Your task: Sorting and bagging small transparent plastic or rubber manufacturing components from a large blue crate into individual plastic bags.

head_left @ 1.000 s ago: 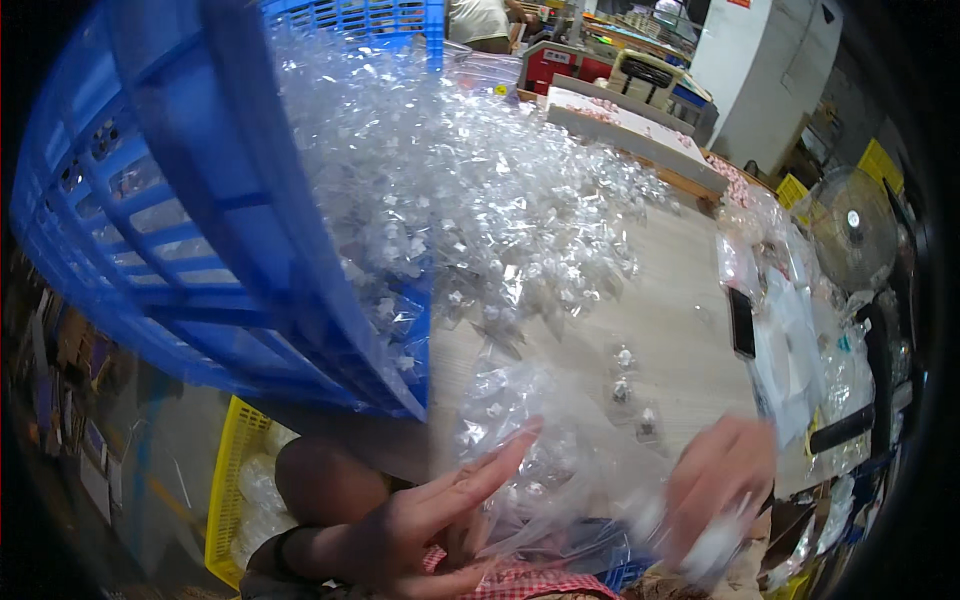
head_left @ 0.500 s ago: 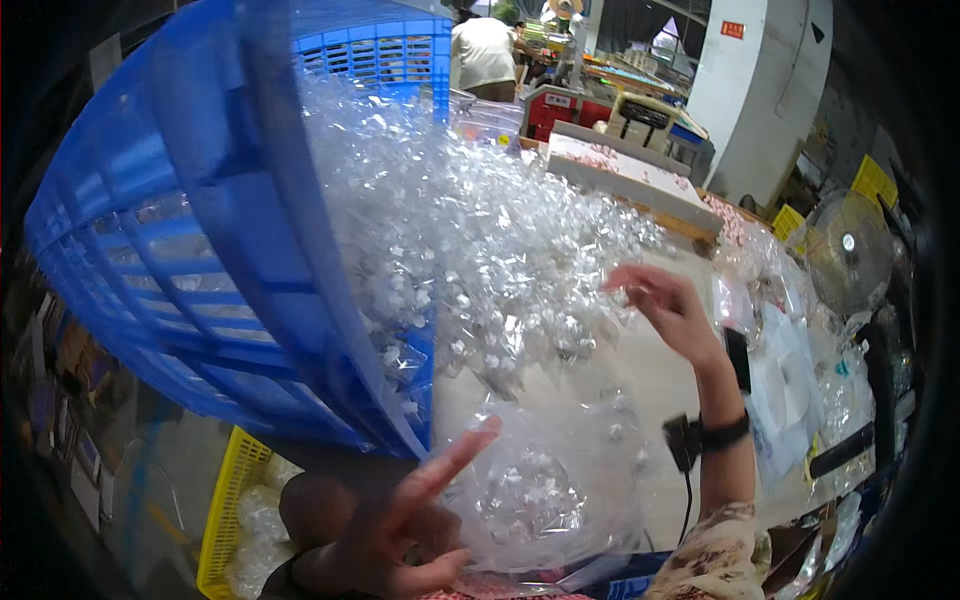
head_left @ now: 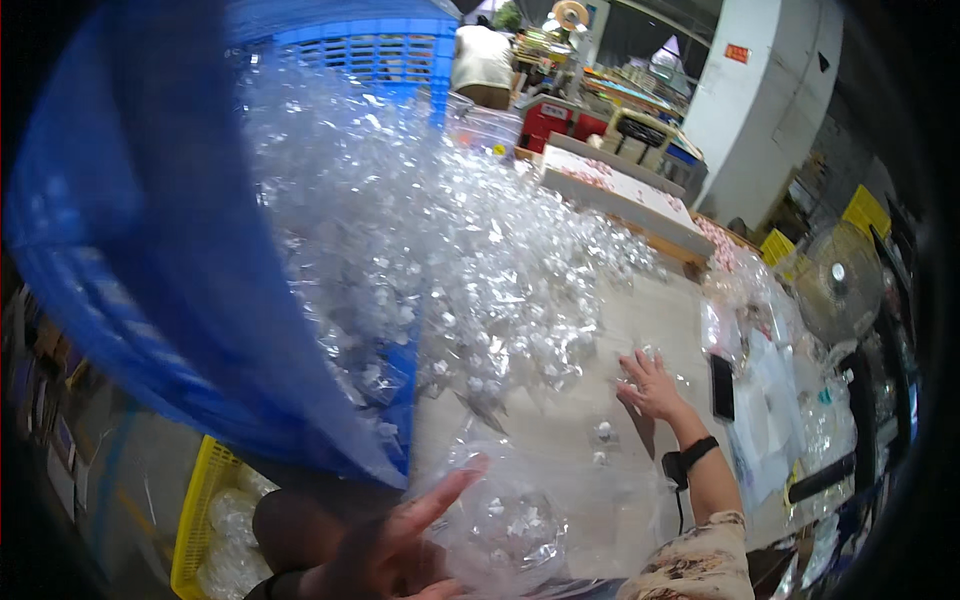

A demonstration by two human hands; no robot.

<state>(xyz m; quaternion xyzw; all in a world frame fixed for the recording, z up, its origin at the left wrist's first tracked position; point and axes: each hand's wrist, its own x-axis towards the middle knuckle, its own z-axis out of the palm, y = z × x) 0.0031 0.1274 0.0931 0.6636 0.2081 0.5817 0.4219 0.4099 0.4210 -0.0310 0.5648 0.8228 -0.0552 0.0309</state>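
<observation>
My left hand [head_left: 405, 545] is low in the view, its forefinger stretched out along the side of a clear plastic bag [head_left: 515, 520]. The thumb is spread away from that finger, and the other fingers are in shadow. Inside the bag lie several small clear packets with white flower-like pieces. My right hand [head_left: 652, 388] rests palm down on the pale table [head_left: 625, 500], fingers spread at a few small packets [head_left: 645, 355]. A loose packet [head_left: 603, 433] lies between my hands. Beyond them spreads a big glittering heap of such packets [head_left: 490, 280].
A large blue crate [head_left: 400, 45] tips over the left side, the heap spilling from it. Below it stands a yellow basket [head_left: 205, 505] with filled bags. At the right are a black phone [head_left: 722, 388], plastic bags [head_left: 775, 410] and a fan [head_left: 840, 272]. A white tray [head_left: 625, 195] stands behind.
My right hand has come down from the heap's edge onto the table, fingers spreading. The view has shifted a little. My left hand stays beside the bag.
</observation>
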